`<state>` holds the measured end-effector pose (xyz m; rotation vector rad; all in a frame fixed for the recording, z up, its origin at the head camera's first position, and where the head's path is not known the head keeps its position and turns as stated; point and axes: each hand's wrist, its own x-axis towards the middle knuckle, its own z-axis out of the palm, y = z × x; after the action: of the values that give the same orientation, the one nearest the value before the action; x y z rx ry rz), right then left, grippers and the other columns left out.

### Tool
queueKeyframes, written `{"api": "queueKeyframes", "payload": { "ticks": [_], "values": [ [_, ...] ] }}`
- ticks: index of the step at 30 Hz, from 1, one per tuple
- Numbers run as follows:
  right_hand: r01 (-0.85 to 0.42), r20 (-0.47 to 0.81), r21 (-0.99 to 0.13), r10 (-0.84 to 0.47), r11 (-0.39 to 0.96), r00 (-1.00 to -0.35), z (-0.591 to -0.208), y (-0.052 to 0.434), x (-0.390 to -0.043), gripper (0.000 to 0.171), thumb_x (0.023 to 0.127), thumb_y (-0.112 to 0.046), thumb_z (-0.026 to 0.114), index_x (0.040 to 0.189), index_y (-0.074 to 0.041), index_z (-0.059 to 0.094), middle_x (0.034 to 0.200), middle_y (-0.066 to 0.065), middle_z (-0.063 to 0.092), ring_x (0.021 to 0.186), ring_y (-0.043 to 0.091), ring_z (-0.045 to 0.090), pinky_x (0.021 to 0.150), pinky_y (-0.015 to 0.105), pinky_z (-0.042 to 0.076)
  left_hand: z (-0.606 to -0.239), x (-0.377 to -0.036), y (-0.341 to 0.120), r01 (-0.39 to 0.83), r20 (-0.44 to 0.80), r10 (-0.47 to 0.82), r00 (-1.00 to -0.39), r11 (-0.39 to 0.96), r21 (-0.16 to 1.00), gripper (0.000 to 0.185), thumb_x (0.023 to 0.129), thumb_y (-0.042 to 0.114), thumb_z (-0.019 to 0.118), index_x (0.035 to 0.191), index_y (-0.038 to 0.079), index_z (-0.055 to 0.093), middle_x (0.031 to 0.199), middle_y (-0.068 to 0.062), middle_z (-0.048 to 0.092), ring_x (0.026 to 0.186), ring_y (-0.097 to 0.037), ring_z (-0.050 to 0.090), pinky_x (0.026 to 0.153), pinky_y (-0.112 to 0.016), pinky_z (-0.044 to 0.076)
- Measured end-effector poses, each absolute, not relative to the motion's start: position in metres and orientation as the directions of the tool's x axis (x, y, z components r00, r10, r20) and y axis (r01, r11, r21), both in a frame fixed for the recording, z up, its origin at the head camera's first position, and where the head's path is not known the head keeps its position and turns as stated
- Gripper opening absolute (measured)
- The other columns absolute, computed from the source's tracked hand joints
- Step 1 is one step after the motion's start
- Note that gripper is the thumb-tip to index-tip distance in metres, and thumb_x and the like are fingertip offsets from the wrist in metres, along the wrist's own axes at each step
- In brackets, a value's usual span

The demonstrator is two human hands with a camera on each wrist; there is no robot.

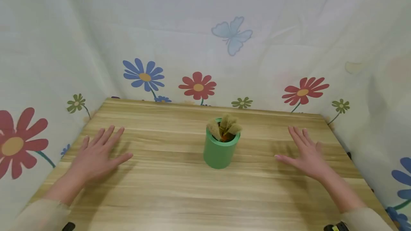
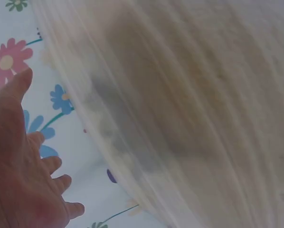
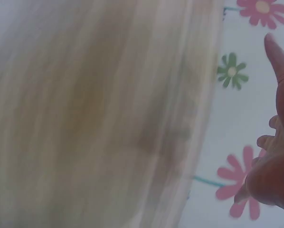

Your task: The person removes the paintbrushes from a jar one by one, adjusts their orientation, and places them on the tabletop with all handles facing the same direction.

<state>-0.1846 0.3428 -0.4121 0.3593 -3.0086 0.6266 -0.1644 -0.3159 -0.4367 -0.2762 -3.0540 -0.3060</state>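
Observation:
A green cylindrical pot [image 1: 219,152] stands upright around the middle of the wooden table. Fuzzy tan plant heads [image 1: 226,126] poke out over its rim, with something dark and orange lower inside. To the left of the pot, my left hand [image 1: 96,156] is over the table with fingers spread and holds nothing. My right hand [image 1: 308,158] is to the right of the pot, thumb held out toward it and fingers extended, also holding nothing. Both hands are well apart from the pot. Each wrist view shows its own hand with the fingers extended.
The wooden table [image 1: 167,191] has light and dark grain stripes. Around its back and sides hangs a white cloth [image 1: 179,42] printed with flowers and butterflies. Beige sleeves cover both forearms, and dark wrist straps show at the lower edge of the head view.

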Motion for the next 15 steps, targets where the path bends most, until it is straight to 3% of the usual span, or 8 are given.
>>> {"api": "queueKeyframes", "payload": {
  "ticks": [5,11,15],
  "values": [
    [-0.279,0.088,-0.495,-0.271,0.823,-0.958,-0.401,0.319,-0.195,0.123,0.088,-0.052,0.085,0.173,-0.009,0.007,0.176,0.026,0.014,0.162,0.052,0.001,0.113,0.089,-0.001,-0.424,-0.17,-0.3,0.216,0.068,0.206,-0.976,0.95,0.226,0.104,0.097,0.075,0.059,0.173,0.02,0.016,0.175,-0.025,0.016,0.158,-0.056,0.015,0.119,-0.083,0.007],
    [-0.31,0.072,-0.577,-0.331,0.755,-0.941,-0.394,0.29,-0.204,0.121,0.089,-0.049,0.086,0.173,-0.015,0.005,0.177,0.024,0.011,0.163,0.048,0.003,0.12,0.083,0.004,-0.406,-0.177,-0.282,0.268,0.07,0.258,-0.963,0.928,0.259,0.103,0.097,0.074,0.061,0.173,0.021,0.018,0.177,-0.021,0.016,0.159,-0.054,0.015,0.121,-0.081,0.007],
    [-0.34,0.084,-0.616,-0.37,0.71,-0.925,-0.392,0.272,-0.209,0.12,0.089,-0.046,0.087,0.174,-0.017,0.008,0.178,0.021,0.011,0.162,0.05,0.009,0.121,0.081,0.014,-0.395,-0.178,-0.271,0.296,0.076,0.286,-0.955,0.914,0.277,0.103,0.096,0.074,0.063,0.173,0.022,0.019,0.176,-0.021,0.02,0.159,-0.053,0.017,0.122,-0.08,0.009]
  ]
}}
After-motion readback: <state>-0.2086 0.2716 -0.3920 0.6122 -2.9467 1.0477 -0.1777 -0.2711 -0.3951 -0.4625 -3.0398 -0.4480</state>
